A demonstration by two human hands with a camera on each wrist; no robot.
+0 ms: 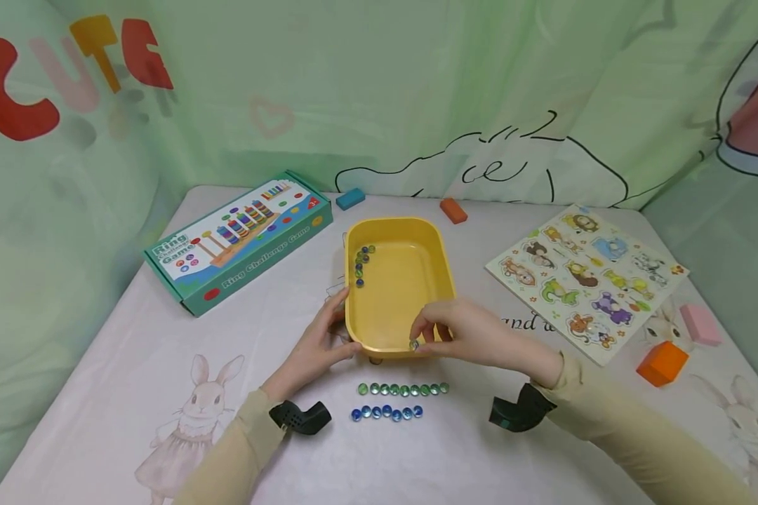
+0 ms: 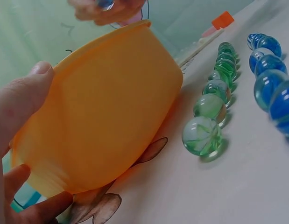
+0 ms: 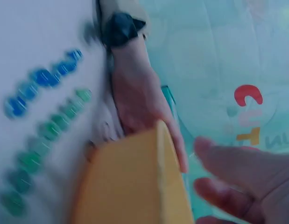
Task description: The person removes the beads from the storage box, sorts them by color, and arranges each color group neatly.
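Observation:
A yellow plastic tub [image 1: 399,294] stands mid-table, with several dark blue and green marbles [image 1: 360,270] along its inner left side. My left hand [image 1: 312,351] holds its near left corner, thumb at the front wall and fingers along the left side. Over the near rim, my right hand [image 1: 464,333] pinches a glass marble [image 1: 413,344], which looks blue in the left wrist view. In the right wrist view the right fingers [image 3: 223,191] are blurred and the marble cannot be seen. In front of the tub lie a row of green marbles [image 1: 405,391] and a row of blue marbles [image 1: 387,412].
A ring game box [image 1: 240,242] lies at the left. Behind the tub are a blue block [image 1: 350,199] and an orange-red block [image 1: 453,210]. To the right lie an animal puzzle board [image 1: 587,277], an orange block [image 1: 662,364] and a pink block [image 1: 700,324].

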